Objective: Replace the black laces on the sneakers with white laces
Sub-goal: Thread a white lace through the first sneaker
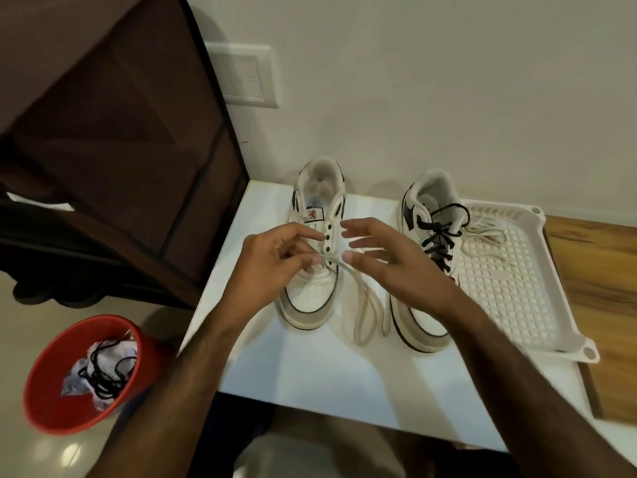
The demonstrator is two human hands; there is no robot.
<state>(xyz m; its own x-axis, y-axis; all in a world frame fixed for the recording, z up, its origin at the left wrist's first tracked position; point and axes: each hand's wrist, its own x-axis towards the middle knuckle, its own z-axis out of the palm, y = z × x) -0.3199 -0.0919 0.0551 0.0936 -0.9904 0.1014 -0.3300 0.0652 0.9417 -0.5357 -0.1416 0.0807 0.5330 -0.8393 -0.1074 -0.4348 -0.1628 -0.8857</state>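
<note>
While the left hand (272, 257) pinches a white lace (362, 305) over the unlaced sneaker (312, 270), the right hand (389, 260) hovers at its 3 o'clock, fingers spread wide, holding nothing; beyond, the black-laced sneaker (424, 270) stands beside a white tray (517, 288).

The tabletop (310, 374) is glossy white; a wood-grain board (606, 270) lies at right. The perforated tray (517, 288) and red bin (44, 391) look plastic. Smooth leather-like sneakers (310, 294), woven white lace (362, 312), dark cloth cabinet (120, 115).
</note>
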